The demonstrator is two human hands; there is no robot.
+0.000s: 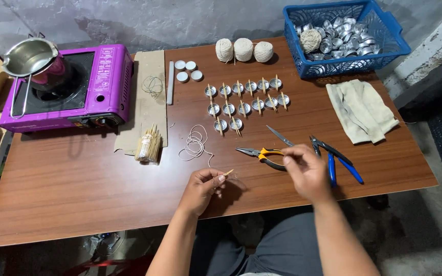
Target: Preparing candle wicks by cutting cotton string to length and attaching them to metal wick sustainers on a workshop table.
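My left hand (203, 186) pinches a small wooden stick (228, 173) above the brown table (78, 194). My right hand (305, 171) is closed beside the yellow-handled pliers (262, 153), with blue-handled pliers (338, 161) to its right. Rows of small metal cups (244, 105) sit farther off.

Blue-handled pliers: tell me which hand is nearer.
Right. The right hand lies just beside the blue-handled pliers; the left hand is farther off, holding a small stick.
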